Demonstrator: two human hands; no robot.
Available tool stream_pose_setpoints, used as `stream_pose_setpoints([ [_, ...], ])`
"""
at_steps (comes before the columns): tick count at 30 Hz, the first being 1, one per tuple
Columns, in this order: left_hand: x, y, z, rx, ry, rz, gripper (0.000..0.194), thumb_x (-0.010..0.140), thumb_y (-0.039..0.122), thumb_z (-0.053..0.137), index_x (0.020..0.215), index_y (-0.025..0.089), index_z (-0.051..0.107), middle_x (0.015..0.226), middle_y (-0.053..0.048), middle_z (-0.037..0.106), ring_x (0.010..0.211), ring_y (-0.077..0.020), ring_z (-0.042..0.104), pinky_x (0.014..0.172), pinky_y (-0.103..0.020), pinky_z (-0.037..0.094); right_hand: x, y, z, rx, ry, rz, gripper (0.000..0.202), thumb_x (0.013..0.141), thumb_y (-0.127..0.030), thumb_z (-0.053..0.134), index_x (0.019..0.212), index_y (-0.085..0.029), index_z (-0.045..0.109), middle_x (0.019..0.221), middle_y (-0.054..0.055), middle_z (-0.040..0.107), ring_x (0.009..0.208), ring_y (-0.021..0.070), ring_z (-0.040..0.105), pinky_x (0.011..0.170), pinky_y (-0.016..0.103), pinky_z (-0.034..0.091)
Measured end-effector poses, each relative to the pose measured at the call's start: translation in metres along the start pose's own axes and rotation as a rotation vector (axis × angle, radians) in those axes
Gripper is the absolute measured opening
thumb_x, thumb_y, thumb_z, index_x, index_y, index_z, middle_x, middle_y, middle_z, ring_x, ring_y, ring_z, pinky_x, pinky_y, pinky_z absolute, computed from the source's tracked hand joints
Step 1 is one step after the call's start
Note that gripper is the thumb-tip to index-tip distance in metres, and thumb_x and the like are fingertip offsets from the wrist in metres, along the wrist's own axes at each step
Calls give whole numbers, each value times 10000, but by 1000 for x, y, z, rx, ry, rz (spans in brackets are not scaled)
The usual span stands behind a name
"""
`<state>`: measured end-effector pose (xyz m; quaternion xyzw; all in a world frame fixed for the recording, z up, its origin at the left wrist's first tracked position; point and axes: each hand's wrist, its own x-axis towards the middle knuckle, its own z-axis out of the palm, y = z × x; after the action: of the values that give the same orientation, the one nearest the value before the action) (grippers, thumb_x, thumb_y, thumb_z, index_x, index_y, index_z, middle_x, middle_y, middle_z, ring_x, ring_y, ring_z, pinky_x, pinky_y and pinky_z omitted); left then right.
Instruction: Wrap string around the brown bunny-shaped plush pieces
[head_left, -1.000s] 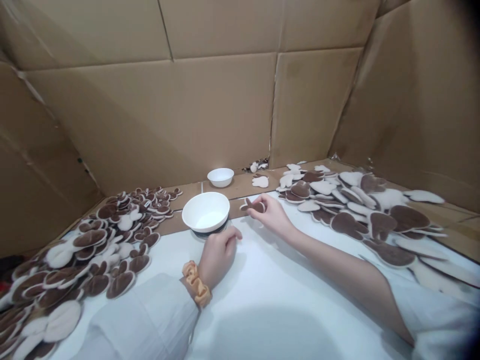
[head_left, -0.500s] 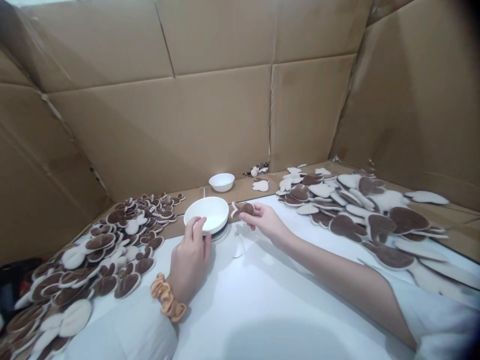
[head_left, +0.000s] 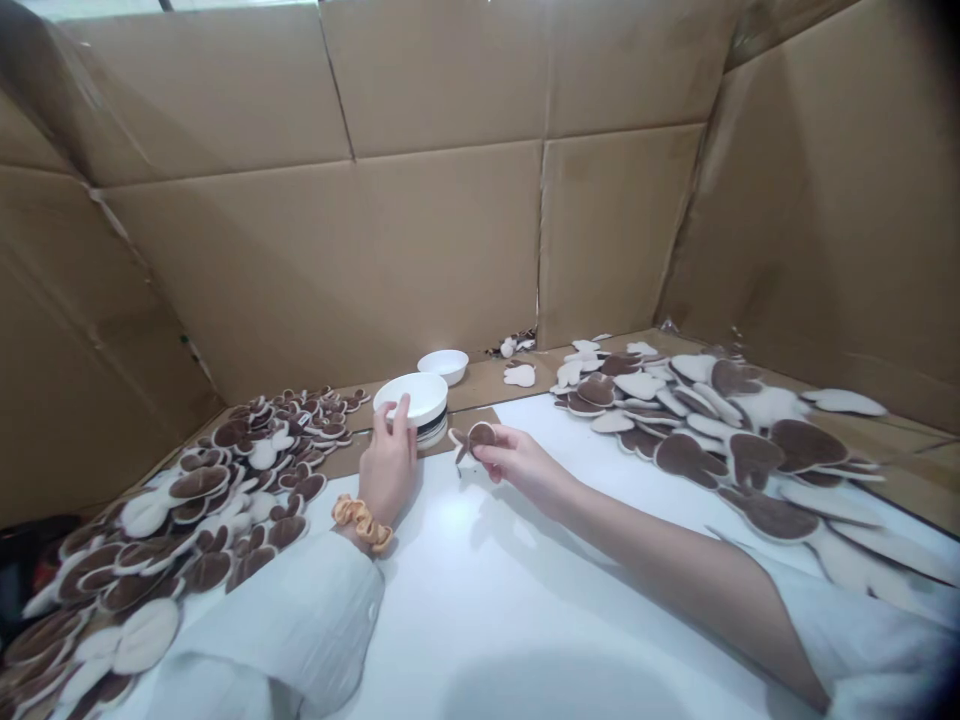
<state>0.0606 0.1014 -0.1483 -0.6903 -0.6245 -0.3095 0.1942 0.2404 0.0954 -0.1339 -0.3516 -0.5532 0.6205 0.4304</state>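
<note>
My left hand (head_left: pixel 388 455), an orange scrunchie round its wrist, has its fingers on the near side of a white bowl (head_left: pixel 427 395), gripping it at the rim. Dark and light bands (head_left: pixel 433 428) show beneath the bowl; I cannot tell whether they belong to it. To the right, my right hand (head_left: pixel 514 458) pinches a small brown rabbit-shaped fabric piece (head_left: pixel 481 437) with a white edge. Its ears point left, above the white tabletop (head_left: pixel 465 560), apart from the bowl.
Behind the bowl stands a smaller white bowl (head_left: pixel 452 366). Small brown-and-white rabbit pieces (head_left: pixel 202 483) are heaped at left, larger ones (head_left: pixel 690 452) at right. One pale piece (head_left: pixel 519 375) lies at the back, before cardboard walls (head_left: pixel 442 250).
The white bowl has moved away from me, with my left hand on it, close to the smaller bowl. My right hand has lowered slightly with the rabbit piece. The thin curved strand no longer shows.
</note>
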Motion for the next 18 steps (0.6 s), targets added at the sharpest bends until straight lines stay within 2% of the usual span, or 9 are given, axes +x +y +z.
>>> stream_pose_setpoints([
  [2, -10, 7, -8, -201, 58, -33, 319, 872, 261, 346, 1176, 173, 386, 1125, -115, 428, 903, -224, 515, 620, -278, 412, -1, 1, 1, -39, 1, -12, 118, 644, -208, 559, 719, -132, 509, 675, -8, 523, 500, 56, 355, 466, 202, 270],
  [3, -16, 11, -13, -340, 33, -44, 267, 880, 278, 334, 1098, 169, 443, 1044, -95, 471, 904, -210, 508, 680, -283, 410, -1, 2, 1, -56, -4, -22, 113, 642, -199, 556, 714, -136, 496, 663, -14, 518, 500, 58, 363, 460, 199, 269],
  [5, -29, 20, -20, -545, -137, -104, 232, 876, 335, 349, 950, 181, 506, 890, -49, 520, 764, -177, 516, 660, -277, 399, -2, 4, 3, -83, -21, -42, 124, 638, -189, 558, 722, -148, 476, 643, -29, 504, 512, 65, 387, 447, 193, 271],
  [7, -38, 28, -23, -681, -246, -160, 225, 852, 373, 402, 878, 183, 520, 832, -30, 530, 714, -168, 501, 622, -267, 383, -3, 5, 4, -98, -54, -56, 142, 630, -173, 563, 725, -158, 459, 627, -43, 487, 530, 70, 411, 444, 184, 278],
  [11, -42, 34, -24, -864, -294, -191, 181, 835, 328, 436, 843, 168, 519, 801, -23, 545, 734, -165, 496, 636, -254, 367, -5, 7, 7, -113, -119, -60, 138, 605, -133, 559, 678, -160, 444, 583, -56, 464, 530, 65, 419, 451, 170, 285],
  [15, -42, 36, -24, -1035, -381, -197, 139, 848, 276, 411, 854, 159, 486, 794, -24, 552, 734, -156, 511, 666, -252, 378, -7, 8, 7, -100, -135, 56, 92, 595, -129, 529, 668, -150, 477, 589, -25, 532, 521, 70, 430, 463, 174, 303],
  [18, -44, 38, -23, -1159, -391, -213, 123, 856, 256, 386, 868, 157, 459, 782, -25, 535, 734, -155, 519, 679, -256, 391, -6, 9, 7, 3, -152, 161, 73, 601, -151, 498, 672, -143, 506, 580, -1, 558, 486, 68, 417, 448, 176, 294],
])
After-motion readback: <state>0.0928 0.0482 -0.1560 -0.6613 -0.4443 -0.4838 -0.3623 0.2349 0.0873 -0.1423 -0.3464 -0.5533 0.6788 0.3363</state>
